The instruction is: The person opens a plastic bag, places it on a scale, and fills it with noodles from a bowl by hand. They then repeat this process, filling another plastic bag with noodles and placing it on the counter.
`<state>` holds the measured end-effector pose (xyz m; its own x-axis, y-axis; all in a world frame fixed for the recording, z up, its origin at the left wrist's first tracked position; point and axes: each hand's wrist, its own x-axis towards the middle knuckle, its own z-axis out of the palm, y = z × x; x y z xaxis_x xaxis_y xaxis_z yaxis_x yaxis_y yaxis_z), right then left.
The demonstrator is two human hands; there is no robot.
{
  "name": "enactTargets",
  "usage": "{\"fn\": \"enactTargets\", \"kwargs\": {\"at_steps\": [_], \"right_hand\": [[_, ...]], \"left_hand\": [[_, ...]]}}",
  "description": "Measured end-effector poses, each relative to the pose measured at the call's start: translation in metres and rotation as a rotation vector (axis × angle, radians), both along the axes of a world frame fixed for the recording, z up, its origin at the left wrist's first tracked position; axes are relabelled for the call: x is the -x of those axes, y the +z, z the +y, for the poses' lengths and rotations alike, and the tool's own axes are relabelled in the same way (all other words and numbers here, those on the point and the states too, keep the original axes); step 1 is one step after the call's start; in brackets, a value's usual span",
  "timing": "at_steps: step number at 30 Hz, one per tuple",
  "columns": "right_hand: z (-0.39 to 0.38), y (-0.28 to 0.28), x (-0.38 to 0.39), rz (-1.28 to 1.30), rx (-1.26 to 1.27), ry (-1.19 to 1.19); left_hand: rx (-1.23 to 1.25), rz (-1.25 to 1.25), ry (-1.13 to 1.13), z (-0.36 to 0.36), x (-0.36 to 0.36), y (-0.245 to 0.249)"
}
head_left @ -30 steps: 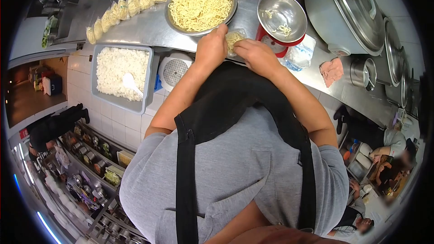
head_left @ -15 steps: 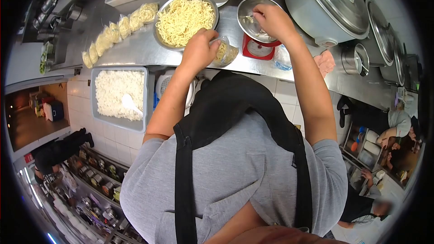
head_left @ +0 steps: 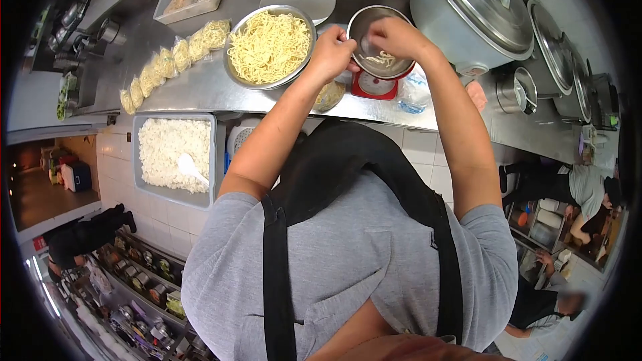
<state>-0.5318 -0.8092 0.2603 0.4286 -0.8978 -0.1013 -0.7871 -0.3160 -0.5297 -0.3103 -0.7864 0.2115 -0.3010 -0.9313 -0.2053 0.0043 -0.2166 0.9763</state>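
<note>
Head view: left hand (head_left: 332,52) is clenching a clear noodle bag (head_left: 329,96), its top hidden; right hand (head_left: 396,37) is curling over the steel bowl (head_left: 364,25) holding a few pale noodles (head_left: 384,59), its grip unclear.

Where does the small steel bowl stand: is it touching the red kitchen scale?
Touching. The head view shows the small steel bowl resting directly on the red kitchen scale, no gap.

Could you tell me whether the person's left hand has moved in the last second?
Yes. The left hand went right, from the big noodle bowl to the rim of the small bowl.
</note>
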Motion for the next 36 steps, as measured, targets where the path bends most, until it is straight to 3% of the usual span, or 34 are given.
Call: {"fn": "enactTargets", "kwargs": {"at_steps": [2,4,5,6,12,14,16,23,27,29,32,34,36], "right_hand": [[0.006,-0.009,-0.004,-0.083,0.12,-0.041],[0.003,-0.037,-0.007,-0.167,0.301,0.239],[0.019,-0.015,-0.007,-0.022,0.011,0.214],[0.022,-0.007,-0.004,-0.023,0.015,0.212],[0.039,-0.02,0.015,0.021,0.42,-0.013],[0.054,-0.028,0.005,0.068,0.383,0.02],[0.068,-0.028,-0.006,0.036,0.187,-0.04],[0.095,-0.023,-0.022,-0.019,0.447,-0.072],[0.082,-0.022,-0.018,-0.007,0.309,-0.143],[0.068,-0.025,-0.014,-0.397,0.216,-0.372],[0.032,-0.01,0.018,-0.539,0.042,-0.529],[0.017,0.013,0.032,-1.432,-0.603,-0.565],[0.021,0.033,0.015,-1.452,-0.582,-0.568]], "left_hand": [[0.036,-0.008,-0.025,-0.001,0.004,0.001],[0.128,-0.07,-0.008,-0.004,0.006,0.008],[0.155,-0.099,-0.003,-0.007,0.005,0.009],[0.158,-0.101,-0.005,-0.006,0.004,0.019],[0.184,-0.158,-0.052,-0.003,0.005,0.043],[0.238,-0.183,-0.026,-0.007,0.007,0.041],[0.247,-0.186,-0.014,-0.011,0.006,0.039],[0.061,-0.064,0.008,-0.022,0.007,0.023],[0.006,-0.013,0.006,-0.02,0.009,0.017],[0.015,-0.001,0.012,-0.018,0.01,0.012],[-0.025,0.062,0.029,-0.014,0.007,0.008],[-0.066,0.113,0.05,-0.012,-0.002,0.015],[-0.048,0.022,0.0,-0.006,-0.02,0.025]]}}
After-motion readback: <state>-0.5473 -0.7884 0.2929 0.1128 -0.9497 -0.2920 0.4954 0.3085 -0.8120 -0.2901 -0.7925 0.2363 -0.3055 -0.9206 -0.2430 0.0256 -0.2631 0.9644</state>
